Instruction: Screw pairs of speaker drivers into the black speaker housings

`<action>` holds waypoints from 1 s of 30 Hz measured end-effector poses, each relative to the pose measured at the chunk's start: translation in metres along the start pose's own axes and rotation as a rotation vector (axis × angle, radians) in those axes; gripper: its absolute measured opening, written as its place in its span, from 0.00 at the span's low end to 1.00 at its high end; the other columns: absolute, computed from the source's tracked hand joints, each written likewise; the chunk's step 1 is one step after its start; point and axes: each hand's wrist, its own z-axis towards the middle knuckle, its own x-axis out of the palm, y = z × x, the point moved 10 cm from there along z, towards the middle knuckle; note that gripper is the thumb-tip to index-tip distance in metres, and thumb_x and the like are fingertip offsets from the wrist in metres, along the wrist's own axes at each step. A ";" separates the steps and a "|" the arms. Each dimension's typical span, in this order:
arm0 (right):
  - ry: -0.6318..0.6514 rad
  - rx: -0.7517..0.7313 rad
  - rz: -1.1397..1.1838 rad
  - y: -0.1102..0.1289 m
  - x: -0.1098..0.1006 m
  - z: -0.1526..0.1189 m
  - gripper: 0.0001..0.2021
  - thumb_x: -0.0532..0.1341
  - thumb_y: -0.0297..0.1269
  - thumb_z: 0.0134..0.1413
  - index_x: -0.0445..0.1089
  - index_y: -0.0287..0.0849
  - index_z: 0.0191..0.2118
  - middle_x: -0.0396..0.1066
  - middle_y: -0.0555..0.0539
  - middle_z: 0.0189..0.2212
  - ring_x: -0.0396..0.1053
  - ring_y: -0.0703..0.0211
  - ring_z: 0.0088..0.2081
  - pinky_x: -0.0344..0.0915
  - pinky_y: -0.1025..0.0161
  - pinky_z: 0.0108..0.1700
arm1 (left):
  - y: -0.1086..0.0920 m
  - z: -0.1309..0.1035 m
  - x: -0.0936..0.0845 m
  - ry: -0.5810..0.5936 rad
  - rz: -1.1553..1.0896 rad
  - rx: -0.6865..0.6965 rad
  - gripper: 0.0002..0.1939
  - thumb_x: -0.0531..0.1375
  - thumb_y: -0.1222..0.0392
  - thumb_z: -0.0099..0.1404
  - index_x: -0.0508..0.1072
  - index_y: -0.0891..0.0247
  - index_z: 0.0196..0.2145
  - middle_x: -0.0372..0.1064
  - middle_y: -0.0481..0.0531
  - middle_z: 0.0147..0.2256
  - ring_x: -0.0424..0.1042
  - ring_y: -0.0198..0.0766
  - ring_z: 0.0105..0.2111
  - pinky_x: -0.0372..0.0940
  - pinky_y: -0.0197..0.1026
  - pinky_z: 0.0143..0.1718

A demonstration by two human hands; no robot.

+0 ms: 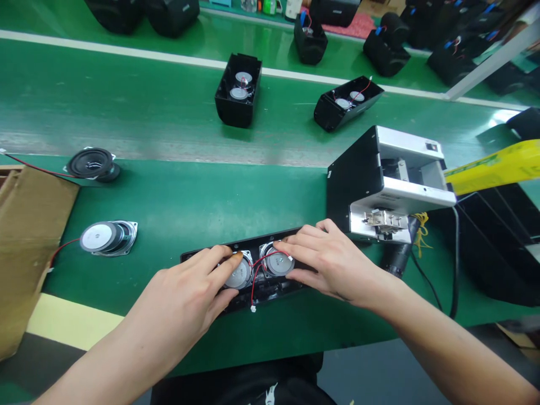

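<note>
In front of me a long black speaker housing (pixel 278 288) lies open side up on the green bench. Two round speaker drivers sit in it side by side, silver magnets upward. My left hand (pixel 198 281) has its fingers and thumb around the left speaker driver (pixel 239 273). Around the right speaker driver (pixel 278 264) curl the fingers and thumb of my right hand (pixel 324 259). Thin red wires (pixel 255 275) run from the drivers, and a white plug (pixel 253 309) hangs over the housing's near edge. My hands cover both ends of the housing.
Two loose speaker drivers, one cone up (pixel 91 164) and one magnet up (pixel 99 236), lie left beside a cardboard box (pixel 34 242). A black and silver machine (pixel 388 185) stands right, near a yellow strip (pixel 498 166). Beyond are housings with drivers (pixel 238 109), (pixel 324 115).
</note>
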 end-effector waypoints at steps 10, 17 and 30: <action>0.001 -0.004 0.016 -0.001 -0.001 0.000 0.19 0.60 0.45 0.78 0.72 0.39 0.63 0.79 0.41 0.55 0.72 0.51 0.50 0.51 0.53 0.45 | -0.005 0.000 -0.005 -0.066 0.027 -0.003 0.19 0.49 0.54 0.82 0.75 0.62 0.58 0.80 0.58 0.51 0.83 0.45 0.39 0.75 0.42 0.26; -0.002 0.002 0.002 0.000 0.001 -0.001 0.20 0.60 0.46 0.77 0.72 0.39 0.63 0.79 0.43 0.55 0.71 0.51 0.50 0.51 0.52 0.45 | -0.004 0.000 -0.006 -0.080 0.028 -0.003 0.18 0.52 0.54 0.81 0.76 0.64 0.57 0.80 0.58 0.51 0.83 0.46 0.39 0.78 0.45 0.30; 0.009 -0.013 0.008 0.002 -0.003 -0.005 0.27 0.60 0.50 0.77 0.65 0.36 0.69 0.76 0.39 0.62 0.73 0.48 0.53 0.59 0.46 0.52 | -0.022 -0.009 -0.025 -0.161 0.199 0.075 0.17 0.53 0.61 0.79 0.73 0.70 0.60 0.76 0.64 0.52 0.77 0.50 0.48 0.74 0.48 0.41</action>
